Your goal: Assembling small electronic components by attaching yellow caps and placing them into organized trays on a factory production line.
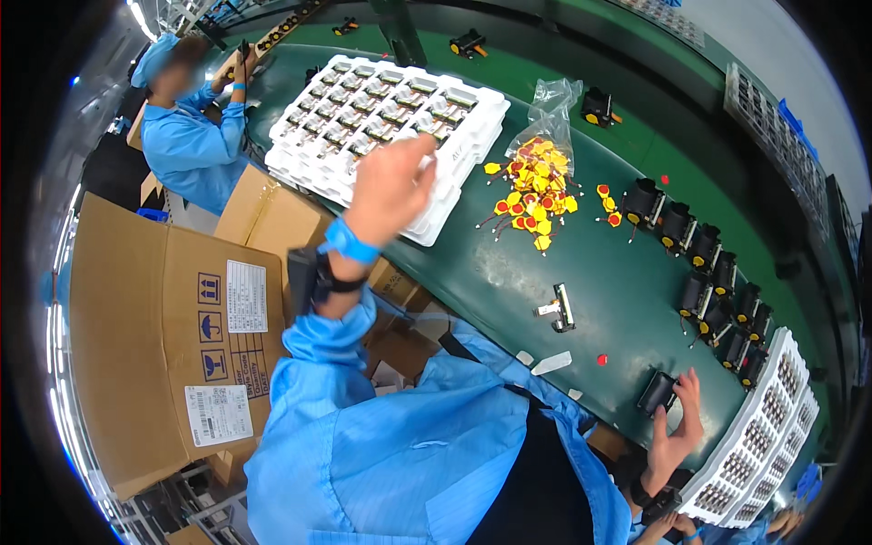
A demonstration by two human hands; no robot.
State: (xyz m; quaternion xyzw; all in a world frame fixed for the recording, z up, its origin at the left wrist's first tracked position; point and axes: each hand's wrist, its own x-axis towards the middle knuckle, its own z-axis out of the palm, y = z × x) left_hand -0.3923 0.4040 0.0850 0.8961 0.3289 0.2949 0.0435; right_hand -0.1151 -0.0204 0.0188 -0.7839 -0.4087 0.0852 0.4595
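My left hand (392, 186) is over the near right side of a white molded tray (495, 118). Its fingers are bent and slightly blurred, with a gap between thumb and forefinger and nothing visible in it. Small metal-and-clear parts (350, 116) sit in the tray's pockets. At the right, my right hand (677, 422) has thumb and fingers apart beside a black curved housing (655, 392) on the green table (472, 282); whether the thumb touches it I cannot tell. A small black-and-white part (559, 309) lies between the hands.
Yellow-and-red wired pieces (536, 195) spill from a clear bag (554, 104). Several black housings (704, 245) line the table's far right. Another white tray (754, 436) stands beyond my right hand. Cardboard boxes (173, 318) are at the left, near a co-worker in blue (186, 136).
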